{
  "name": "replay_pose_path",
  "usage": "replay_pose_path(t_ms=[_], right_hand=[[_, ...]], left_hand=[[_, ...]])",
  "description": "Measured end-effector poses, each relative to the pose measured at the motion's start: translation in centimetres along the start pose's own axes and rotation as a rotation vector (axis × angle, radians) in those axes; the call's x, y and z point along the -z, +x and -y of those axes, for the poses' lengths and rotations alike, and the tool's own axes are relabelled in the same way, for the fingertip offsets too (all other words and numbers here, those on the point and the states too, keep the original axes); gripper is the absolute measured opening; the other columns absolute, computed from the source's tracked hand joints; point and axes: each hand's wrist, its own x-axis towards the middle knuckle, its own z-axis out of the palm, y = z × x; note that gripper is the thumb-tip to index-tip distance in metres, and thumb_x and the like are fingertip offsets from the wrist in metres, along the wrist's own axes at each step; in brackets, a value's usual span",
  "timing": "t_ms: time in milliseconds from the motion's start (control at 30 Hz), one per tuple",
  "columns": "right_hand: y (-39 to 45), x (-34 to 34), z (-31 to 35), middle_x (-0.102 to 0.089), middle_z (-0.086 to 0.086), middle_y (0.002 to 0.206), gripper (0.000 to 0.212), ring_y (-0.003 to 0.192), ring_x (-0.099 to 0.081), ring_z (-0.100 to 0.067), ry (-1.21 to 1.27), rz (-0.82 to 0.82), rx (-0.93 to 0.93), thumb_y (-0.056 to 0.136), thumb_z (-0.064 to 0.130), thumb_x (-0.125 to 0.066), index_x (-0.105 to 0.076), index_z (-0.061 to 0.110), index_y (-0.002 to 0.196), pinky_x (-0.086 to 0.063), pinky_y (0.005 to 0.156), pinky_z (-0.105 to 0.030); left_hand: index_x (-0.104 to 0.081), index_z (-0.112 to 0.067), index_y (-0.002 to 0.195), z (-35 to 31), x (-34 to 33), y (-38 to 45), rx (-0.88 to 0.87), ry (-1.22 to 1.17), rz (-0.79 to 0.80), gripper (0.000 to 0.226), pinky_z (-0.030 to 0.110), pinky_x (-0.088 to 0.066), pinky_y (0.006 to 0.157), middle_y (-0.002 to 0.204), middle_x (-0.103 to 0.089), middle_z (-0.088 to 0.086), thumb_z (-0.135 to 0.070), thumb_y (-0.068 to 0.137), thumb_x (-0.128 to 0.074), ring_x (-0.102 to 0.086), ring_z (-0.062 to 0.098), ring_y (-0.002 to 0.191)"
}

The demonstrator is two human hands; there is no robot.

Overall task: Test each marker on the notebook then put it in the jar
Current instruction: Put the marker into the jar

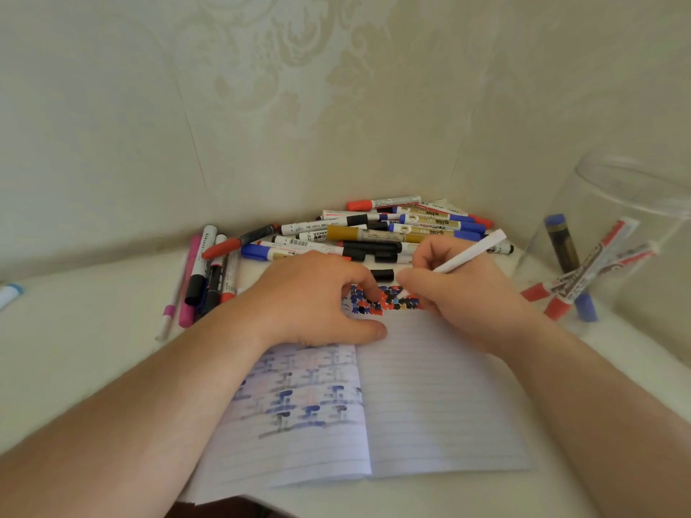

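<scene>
White marker (pixel 469 252) being pinched in our right hand (pixel 460 293), tip marking notebook (pixel 430 398) top edge. Our left hand (pixel 318 297), fingers spread, pressing page flat. Testing step underway; next we are judging: lift, carry to jar (pixel 613 241) at tabletop's right edge.

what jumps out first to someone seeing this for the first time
The heap of markers against the far wall, just beyond the open notebook. At the notebook's top edge the right hand holds a white marker to a patch of colourful test marks, while the left hand rests on the page.
</scene>
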Motion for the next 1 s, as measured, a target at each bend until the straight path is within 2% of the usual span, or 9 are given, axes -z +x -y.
replay_pose_path(t_ms=[67, 133, 233, 467, 700, 867, 1000], right_hand=[[0.0, -0.5, 0.0, -0.054, -0.001, 0.054, 0.027, 0.049, -0.044, -0.011, -0.142, -0.028, 0.005, 0.087, 0.012, -0.076, -0.055, 0.012, 0.069, -0.037, 0.047, -0.025], [0.0, -0.9, 0.0, -0.059, 0.002, 0.051, 0.029, 0.043, -0.048, -0.007, -0.177, -0.040, -0.033, 0.087, 0.014, -0.078, -0.055, 0.013, 0.069, -0.039, 0.044, -0.022], [-0.1, -1.3, 0.2, -0.064, 0.002, 0.049, 0.030, 0.038, -0.053, -0.004, -0.198, -0.042, -0.083, 0.089, 0.015, -0.077, -0.055, 0.013, 0.070, -0.040, 0.041, -0.018], [-0.2, -1.3, 0.1, -0.068, -0.005, 0.054, 0.030, 0.042, -0.057, -0.007, -0.176, -0.019, -0.098, 0.088, 0.017, -0.080, -0.056, 0.012, 0.070, -0.042, 0.043, -0.019], [-0.2, -1.5, 0.2, -0.068, -0.005, 0.056, 0.026, 0.043, -0.055, -0.005, -0.303, -0.036, -0.074, 0.085, 0.017, -0.078, -0.057, 0.016, 0.069, -0.044, 0.046, -0.023], [-0.3, -1.3, 0.0, -0.068, -0.005, 0.055, 0.030, 0.044, -0.057, -0.008, -0.226, -0.023, -0.084, 0.089, 0.015, -0.078, -0.056, 0.016, 0.069, -0.043, 0.044, -0.021], [-0.3, -1.5, 0.1, -0.069, -0.007, 0.056, 0.027, 0.042, -0.053, -0.006, -0.260, -0.012, -0.073, 0.087, 0.017, -0.079, -0.058, 0.012, 0.070, -0.041, 0.043, -0.022]], left_hand=[[-0.063, -0.057, 0.112, 0.0, 0.0, 0.1, 0.006, -0.011, -0.001, 0.052, 0.028, -0.037, 0.063, 0.083, -0.054, -0.021, -0.084, 0.068, -0.064, -0.049, -0.004, 0.079], [-0.062, -0.058, 0.111, 0.0, 0.0, 0.1, 0.010, -0.020, 0.008, 0.051, 0.028, -0.036, 0.063, 0.084, -0.053, -0.023, -0.084, 0.068, -0.063, -0.049, -0.004, 0.079], [-0.062, -0.057, 0.110, 0.0, 0.0, 0.0, 0.011, -0.023, 0.013, 0.050, 0.028, -0.035, 0.062, 0.083, -0.053, -0.024, -0.083, 0.068, -0.063, -0.049, -0.004, 0.078], [-0.062, -0.057, 0.110, -0.2, 0.2, 0.0, 0.020, -0.016, 0.022, 0.048, 0.027, -0.034, 0.061, 0.081, -0.051, -0.023, -0.082, 0.069, -0.064, -0.048, -0.004, 0.077], [-0.062, -0.056, 0.111, -0.1, 0.1, 0.0, 0.021, -0.013, 0.025, 0.050, 0.027, -0.034, 0.060, 0.082, -0.052, -0.021, -0.083, 0.069, -0.064, -0.049, -0.003, 0.076], [-0.062, -0.056, 0.112, -0.2, 0.1, 0.0, 0.030, -0.003, 0.031, 0.049, 0.027, -0.034, 0.060, 0.081, -0.052, -0.021, -0.082, 0.070, -0.065, -0.049, -0.003, 0.076], [-0.063, -0.055, 0.111, -0.2, 0.1, 0.0, 0.023, -0.007, 0.018, 0.049, 0.027, -0.033, 0.059, 0.080, -0.051, -0.021, -0.082, 0.070, -0.065, -0.049, -0.004, 0.076]])
